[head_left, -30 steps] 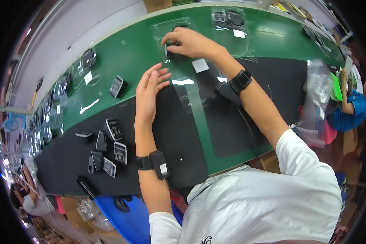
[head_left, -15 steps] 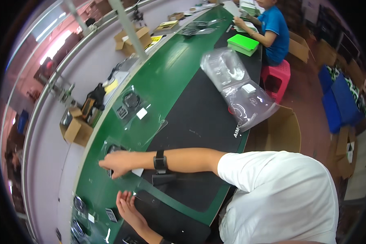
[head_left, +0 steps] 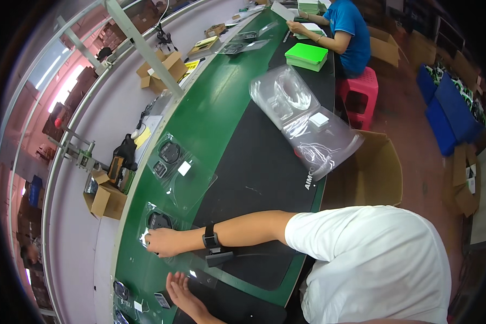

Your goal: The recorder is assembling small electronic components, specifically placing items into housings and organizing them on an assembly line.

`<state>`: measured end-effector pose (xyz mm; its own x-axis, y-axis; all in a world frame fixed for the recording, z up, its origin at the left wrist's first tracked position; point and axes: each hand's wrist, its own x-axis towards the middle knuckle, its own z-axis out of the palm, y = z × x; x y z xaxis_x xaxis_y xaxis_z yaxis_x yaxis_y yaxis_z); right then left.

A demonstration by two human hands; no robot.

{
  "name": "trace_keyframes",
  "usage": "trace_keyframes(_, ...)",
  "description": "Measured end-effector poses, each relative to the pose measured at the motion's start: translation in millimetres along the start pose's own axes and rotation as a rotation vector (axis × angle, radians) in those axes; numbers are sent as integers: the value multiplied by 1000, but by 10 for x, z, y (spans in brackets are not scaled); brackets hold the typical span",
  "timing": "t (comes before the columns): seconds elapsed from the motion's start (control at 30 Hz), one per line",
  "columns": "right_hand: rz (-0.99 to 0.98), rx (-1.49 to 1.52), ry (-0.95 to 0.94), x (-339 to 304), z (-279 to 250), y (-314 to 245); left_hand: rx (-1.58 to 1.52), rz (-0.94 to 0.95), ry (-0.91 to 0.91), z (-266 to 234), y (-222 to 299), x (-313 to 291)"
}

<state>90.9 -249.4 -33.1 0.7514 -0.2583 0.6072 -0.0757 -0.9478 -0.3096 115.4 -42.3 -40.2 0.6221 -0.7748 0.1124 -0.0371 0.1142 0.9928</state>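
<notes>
Seeing the right hand (head_left: 166, 243) a bit farther off the black round part (head_left: 159, 220) than half a second ago, with more of that part showing now. Also getting a slight swing of the whole view, so not reading much into the shift of everything else. Would guess from this, for the work in hand, a round part already settled in its clear plastic pack (head_left: 178, 220), and attention now on the spot just near of it.

Can't tell about the right hand's grip, honestly: fingers curled down, tips mostly hidden, maybe on something small, maybe not.

Moving nearer, got the left hand (head_left: 182, 294) with fingers loosely apart and visibly holding nothing, just right of a small dark device (head_left: 162, 300). Can spot more black pieces (head_left: 121, 291) in plastic farther left.

Going farther out, find a second pack (head_left: 194, 186) on the green tabletop (head_left: 221, 102), carrying a white square (head_left: 184, 168). Then, far right, get to a big clear bag (head_left: 294, 105) on the black mat (head_left: 243, 162), a bright green stack (head_left: 306, 56) and a blue-shirted co-worker (head_left: 351, 35) holding white sheets.
</notes>
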Motion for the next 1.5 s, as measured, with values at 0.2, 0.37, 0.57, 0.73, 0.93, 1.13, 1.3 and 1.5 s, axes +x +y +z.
trace_keyframes(0.2,-38,-3,-208,-5,-75,4,-1,2,26,2,15,-57)
trace_keyframes(0.37,89,4,-644,86,-339,-117,19,35,69,40,126,-70)
trace_keyframes(0.57,-9,-50,-813,53,-296,21,19,518,24,363,1123,-281)
trace_keyframes(0.73,-15,-218,-307,-40,-55,322,946,-496,-1636,-117,854,-1169)
trace_keyframes(0.93,132,-300,-273,52,4,317,1696,-424,-1953,-1409,-1577,-2869)
trace_keyframes(1.13,372,-119,-388,184,-368,368,2443,-172,-2007,-2167,-3009,-4273)
trace_keyframes(1.3,599,-22,-344,208,-871,772,2103,-501,-1880,-2143,-2837,-3841)
trace_keyframes(1.5,715,-159,-389,107,-883,942,1535,-814,-1683,-63,363,-1709)
